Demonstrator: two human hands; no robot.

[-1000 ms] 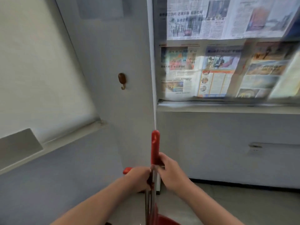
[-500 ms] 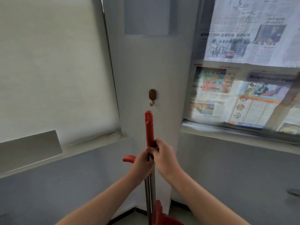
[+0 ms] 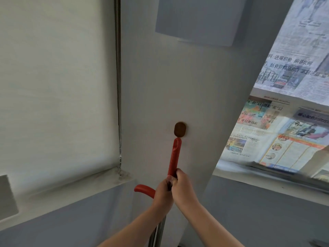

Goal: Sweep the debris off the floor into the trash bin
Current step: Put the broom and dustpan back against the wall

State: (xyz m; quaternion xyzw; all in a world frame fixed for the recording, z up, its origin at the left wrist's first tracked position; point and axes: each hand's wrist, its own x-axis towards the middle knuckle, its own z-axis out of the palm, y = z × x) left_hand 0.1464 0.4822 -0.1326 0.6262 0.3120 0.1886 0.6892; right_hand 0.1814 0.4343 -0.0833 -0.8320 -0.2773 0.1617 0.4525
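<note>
Head view, and both hands are up at the wall in the lower middle of the frame: the left hand [image 3: 162, 191] is clenched round the metal poles, the right hand [image 3: 183, 186] wrapped just beside it at the base of the red handle [image 3: 175, 157]. That handle is smooth, rounded plastic, standing nearly upright, its tip right under the small brown oval hook [image 3: 180, 129] on the pale painted wall [image 3: 151, 86], close enough to touch or nearly so; I can't tell whether it has caught. A second red handle [image 3: 144, 189], curved, pokes out left of the left hand, so this looks like a broom and dustpan set held together by their shiny shafts [image 3: 158, 234]. No floor, no debris, no trash bin anywhere in shot, so whether the sweeping itself is finished cannot be read here; my call is that it is either over, with the tools going up to hang, or yet to start, with them coming down. At left hangs a matte, finely woven blind [image 3: 57, 86]; at right, crinkled newspaper [image 3: 284, 122] covers the window.
</note>
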